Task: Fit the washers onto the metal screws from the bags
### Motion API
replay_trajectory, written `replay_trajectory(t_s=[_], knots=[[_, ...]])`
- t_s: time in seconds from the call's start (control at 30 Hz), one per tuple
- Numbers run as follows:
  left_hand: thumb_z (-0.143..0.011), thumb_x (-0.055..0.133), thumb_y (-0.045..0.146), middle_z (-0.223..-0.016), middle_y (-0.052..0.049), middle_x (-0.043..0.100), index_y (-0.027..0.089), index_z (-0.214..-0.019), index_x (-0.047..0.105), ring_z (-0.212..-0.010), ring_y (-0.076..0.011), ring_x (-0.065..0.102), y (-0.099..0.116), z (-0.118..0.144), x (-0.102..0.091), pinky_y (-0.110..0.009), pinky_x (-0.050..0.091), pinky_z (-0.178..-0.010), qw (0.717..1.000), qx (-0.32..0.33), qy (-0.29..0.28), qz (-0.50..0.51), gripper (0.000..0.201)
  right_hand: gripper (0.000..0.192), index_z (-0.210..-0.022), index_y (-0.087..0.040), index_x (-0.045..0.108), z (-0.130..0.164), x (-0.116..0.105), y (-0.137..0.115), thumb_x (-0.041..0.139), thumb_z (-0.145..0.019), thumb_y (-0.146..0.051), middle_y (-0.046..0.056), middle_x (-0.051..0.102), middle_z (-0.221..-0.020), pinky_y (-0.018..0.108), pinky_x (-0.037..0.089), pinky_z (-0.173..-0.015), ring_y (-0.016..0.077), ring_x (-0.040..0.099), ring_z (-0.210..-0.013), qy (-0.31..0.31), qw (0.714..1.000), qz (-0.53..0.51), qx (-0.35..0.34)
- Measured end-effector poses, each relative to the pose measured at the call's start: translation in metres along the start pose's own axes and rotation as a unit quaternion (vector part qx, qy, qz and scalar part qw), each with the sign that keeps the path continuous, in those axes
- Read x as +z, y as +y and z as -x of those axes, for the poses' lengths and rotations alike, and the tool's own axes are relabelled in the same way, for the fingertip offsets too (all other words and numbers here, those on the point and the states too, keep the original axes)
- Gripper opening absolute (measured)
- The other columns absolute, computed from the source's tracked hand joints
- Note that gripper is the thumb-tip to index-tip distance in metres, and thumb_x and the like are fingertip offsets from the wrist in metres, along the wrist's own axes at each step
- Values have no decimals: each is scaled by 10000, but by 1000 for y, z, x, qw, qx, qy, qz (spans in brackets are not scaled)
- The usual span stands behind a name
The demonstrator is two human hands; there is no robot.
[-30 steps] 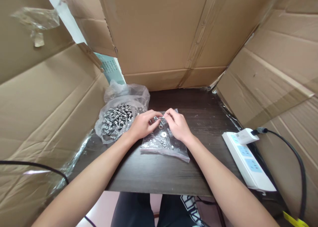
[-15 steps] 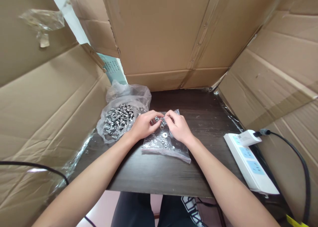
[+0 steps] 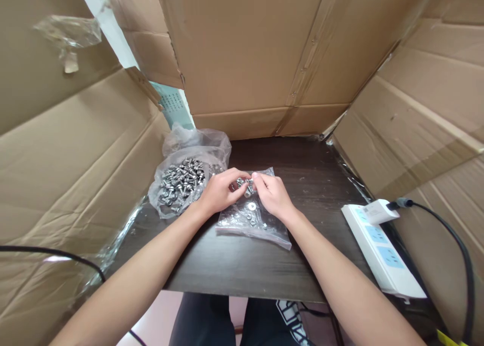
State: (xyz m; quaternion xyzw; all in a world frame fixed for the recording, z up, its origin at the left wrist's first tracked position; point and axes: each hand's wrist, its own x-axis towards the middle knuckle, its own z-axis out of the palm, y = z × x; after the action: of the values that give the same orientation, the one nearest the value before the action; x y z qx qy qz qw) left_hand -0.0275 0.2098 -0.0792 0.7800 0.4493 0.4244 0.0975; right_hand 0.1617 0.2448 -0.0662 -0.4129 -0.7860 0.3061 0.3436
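1. Left hand (image 3: 219, 192) and right hand (image 3: 273, 194) meet over the far end of the flat bag (image 3: 252, 219), which lies mid-tabletop (image 3: 242, 265).
2. Both hands are closed in a fingertip pinch on one small screw (image 3: 245, 184), held just above the flat bag. I cannot tell whether a washer or nut is already on it; the part is too small.
3. A loose washer (image 3: 251, 205) and a few other bits lie on the flat bag, just under the right hand.
4. An open bag of screws (image 3: 180, 183) sits toward the left far corner, touching the left hand's knuckles.
5. A power strip (image 3: 381, 247) with a plug runs along the right edge, well apart from the hands.
6. Risk, as I judge it: the pinch is slight, so a slip would drop the screw among the bits below or roll it off the near edge. A left-wrist nudge could spill the open bag.
7. Against the earlier frames: the hands stay in the same pinch, fingertips drawn slightly closer; the bags and strip have not moved on the tabletop.
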Motion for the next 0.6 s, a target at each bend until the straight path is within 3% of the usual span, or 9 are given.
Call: replay_trajectory(t_s=[0.17, 0.33, 0.47, 0.53, 0.6], knots=[[-957, 634, 210, -997, -26, 730, 199, -1107, 705, -658, -92, 644, -2, 0, 0, -224, 531, -664, 1000, 3, 0, -1, 166, 250, -795, -219, 546, -1, -1, 0, 459, -968, -376, -6, 572, -705, 279, 353, -651, 161, 522, -664, 0, 1000, -23, -16], [-940, 649, 204, -980, -24, 731, 195, -1085, 705, -640, -90, 637, -3, 0, 2, -223, 539, -662, 1000, -8, 7, 12, 156, 447, -665, -218, 476, 0, 1, 0, 365, -1020, -466, 3, 532, -623, 300, 323, -632, 159, 506, -614, -6, 1000, 3, 4], [-950, 643, 228, -995, -32, 735, 193, -1086, 709, -654, -95, 643, -4, 0, 2, -225, 551, -674, 999, -23, 10, 25, 155, 440, -665, -224, 438, -1, 1, 0, 378, -1018, -479, -3, 511, -622, 301, 313, -622, 156, 490, -613, 11, 1000, 5, 0], [-951, 641, 227, -1007, -31, 737, 199, -1094, 714, -652, -95, 644, -5, 0, 2, -231, 552, -681, 999, -22, 2, 23, 163, 389, -683, -226, 439, -1, 0, 1, 408, -1003, -445, -10, 495, -626, 293, 326, -617, 154, 477, -611, -3, 1000, -3, -6], [-957, 640, 231, -1016, -32, 743, 203, -1102, 720, -658, -100, 650, -5, 0, 1, -238, 554, -687, 1000, -24, -1, 17, 168, 200, -801, -224, 516, -2, 0, 2, 491, -944, -362, -8, 555, -725, 285, 370, -633, 153, 498, -633, -16, 1000, -21, -12]])
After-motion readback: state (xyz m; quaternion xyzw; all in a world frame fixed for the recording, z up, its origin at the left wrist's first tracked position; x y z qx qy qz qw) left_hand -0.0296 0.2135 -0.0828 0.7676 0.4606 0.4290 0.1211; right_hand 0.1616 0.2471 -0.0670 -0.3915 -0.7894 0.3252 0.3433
